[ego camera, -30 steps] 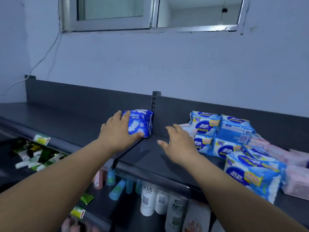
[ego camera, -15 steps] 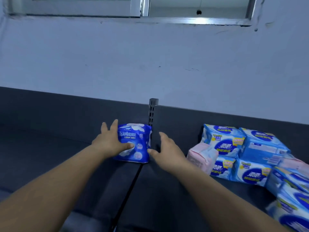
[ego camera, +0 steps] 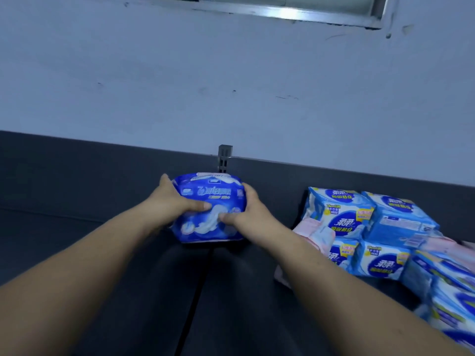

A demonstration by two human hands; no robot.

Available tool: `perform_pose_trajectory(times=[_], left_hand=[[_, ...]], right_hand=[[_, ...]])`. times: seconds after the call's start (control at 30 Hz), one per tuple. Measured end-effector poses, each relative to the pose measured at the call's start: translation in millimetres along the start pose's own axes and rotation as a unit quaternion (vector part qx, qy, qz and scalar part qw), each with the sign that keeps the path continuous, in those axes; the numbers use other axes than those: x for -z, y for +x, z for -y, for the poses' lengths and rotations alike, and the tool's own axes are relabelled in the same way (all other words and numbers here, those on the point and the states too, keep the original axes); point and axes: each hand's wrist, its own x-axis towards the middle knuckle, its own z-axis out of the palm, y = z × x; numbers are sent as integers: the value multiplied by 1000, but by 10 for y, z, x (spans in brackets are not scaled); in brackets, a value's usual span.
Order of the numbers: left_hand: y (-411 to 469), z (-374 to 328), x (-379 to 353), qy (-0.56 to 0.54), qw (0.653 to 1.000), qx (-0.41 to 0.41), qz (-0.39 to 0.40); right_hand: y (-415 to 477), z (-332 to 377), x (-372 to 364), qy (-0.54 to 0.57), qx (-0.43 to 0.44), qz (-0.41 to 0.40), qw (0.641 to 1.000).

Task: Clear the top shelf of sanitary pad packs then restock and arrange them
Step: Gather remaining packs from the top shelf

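Note:
A dark blue sanitary pad pack (ego camera: 209, 194) stands on the dark top shelf (ego camera: 108, 253), close to the back panel by the slotted upright. My left hand (ego camera: 174, 201) grips its left side, thumb across the front. My right hand (ego camera: 246, 209) grips its right side, thumb also on the front. A heap of light blue and white pad packs (ego camera: 359, 227) lies on the shelf to the right, with pink packs (ego camera: 308, 227) among them.
The slotted metal upright (ego camera: 225, 158) rises behind the held pack at the seam between two shelf boards. A pale wall and a window frame (ego camera: 308, 11) are above. The left shelf board is bare.
My right hand has closed in from the right and taken hold of the dark blue pack. Both hands now hold it. The view has moved closer and lower shelves are out of sight.

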Motion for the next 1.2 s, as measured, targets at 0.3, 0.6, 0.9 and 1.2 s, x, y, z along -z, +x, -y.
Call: perform_pose_trajectory(times=[0.3,0.6,0.9,1.2], left_hand=[[-639,-986,-467,-88,991,-92,-35],[-1420,-1837,-1669,-91,976,-194,-33],[-1906,-2180,-2771,-117,970,-208,-42],[-2077,-2269,-3268,-112,977,-182,-29]], right_hand=[[-553,270,974,101,46,-47,993],[-1382,-32,2327,103,72,-84,989],[-2196,-695,3448,-18,39,-147,988],[-2494,-1760,4395,-408,-198,-205,867]])
